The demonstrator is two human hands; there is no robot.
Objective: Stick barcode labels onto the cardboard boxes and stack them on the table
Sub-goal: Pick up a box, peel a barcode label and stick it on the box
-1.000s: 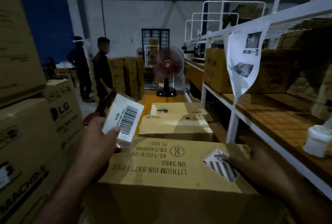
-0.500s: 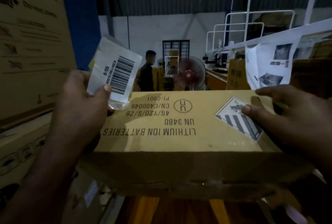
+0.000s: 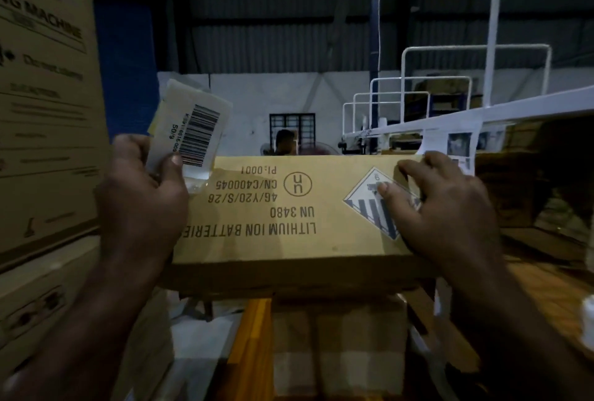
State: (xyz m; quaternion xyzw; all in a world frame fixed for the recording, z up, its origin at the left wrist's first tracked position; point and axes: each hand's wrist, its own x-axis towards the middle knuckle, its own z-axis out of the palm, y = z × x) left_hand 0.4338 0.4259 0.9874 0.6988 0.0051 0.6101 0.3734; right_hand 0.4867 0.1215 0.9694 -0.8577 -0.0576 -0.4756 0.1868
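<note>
A tan cardboard box (image 3: pixel 289 220) printed "LITHIUM ION BATTERIES UN 3480" is held up in the air between both hands, its printed face toward me. My left hand (image 3: pixel 141 204) holds the box's left end and pinches a white barcode label (image 3: pixel 193 132) with the thumb; the label sticks up above the box. My right hand (image 3: pixel 446 208) grips the right end, fingers spread over the striped hazard diamond (image 3: pixel 366 198). More cardboard boxes (image 3: pixel 337 336) lie below on a wooden surface.
Tall LG washing-machine cartons (image 3: pixel 45 105) stand close on the left. A white metal shelf rack (image 3: pixel 514 111) with a hanging paper sheet (image 3: pixel 456 147) runs along the right. A person (image 3: pixel 284 142) stands far behind the box. A white container (image 3: pixel 588 314) sits at the right edge.
The box has been lifted off the stack and raised higher, closer to my face. Both hands rose with it, and the label stayed pinched in my left hand.
</note>
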